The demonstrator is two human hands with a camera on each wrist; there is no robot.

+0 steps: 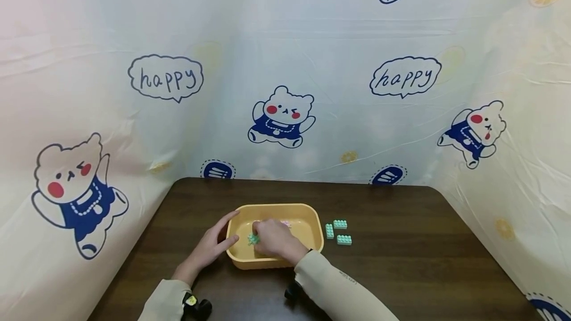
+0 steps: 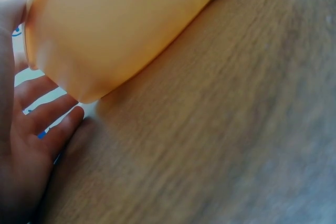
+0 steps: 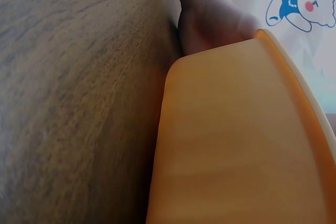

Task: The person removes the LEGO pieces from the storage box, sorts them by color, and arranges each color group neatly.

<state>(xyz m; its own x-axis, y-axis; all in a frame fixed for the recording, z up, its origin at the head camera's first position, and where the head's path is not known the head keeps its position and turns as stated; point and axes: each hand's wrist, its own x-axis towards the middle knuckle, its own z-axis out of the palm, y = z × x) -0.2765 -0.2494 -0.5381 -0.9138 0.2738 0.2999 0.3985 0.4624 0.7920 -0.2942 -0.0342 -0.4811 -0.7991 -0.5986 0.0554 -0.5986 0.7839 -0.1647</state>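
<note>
A yellow plastic bin (image 1: 276, 263) sits on the brown table. Its left end is touched by my left hand (image 1: 209, 244), the fingers spread and fairly straight along the outside, the thumb at the rim. In the left wrist view those fingers (image 2: 62, 129) lie against the bin's wall (image 2: 121, 30). My right hand (image 1: 277, 240) reaches down inside the bin with bent fingers, right beside some green toy bricks (image 1: 253, 239). Its fingertips are hidden, so a hold on a brick cannot be made out. Pink pieces (image 1: 286, 223) show behind it.
To the right of the bin lie a green brick (image 1: 329, 231) set lengthwise, another green brick (image 1: 340, 224) at the back and a third green brick (image 1: 344, 240) in front. A patterned curtain (image 1: 285, 38) hangs behind the table (image 1: 401, 251) and along both sides.
</note>
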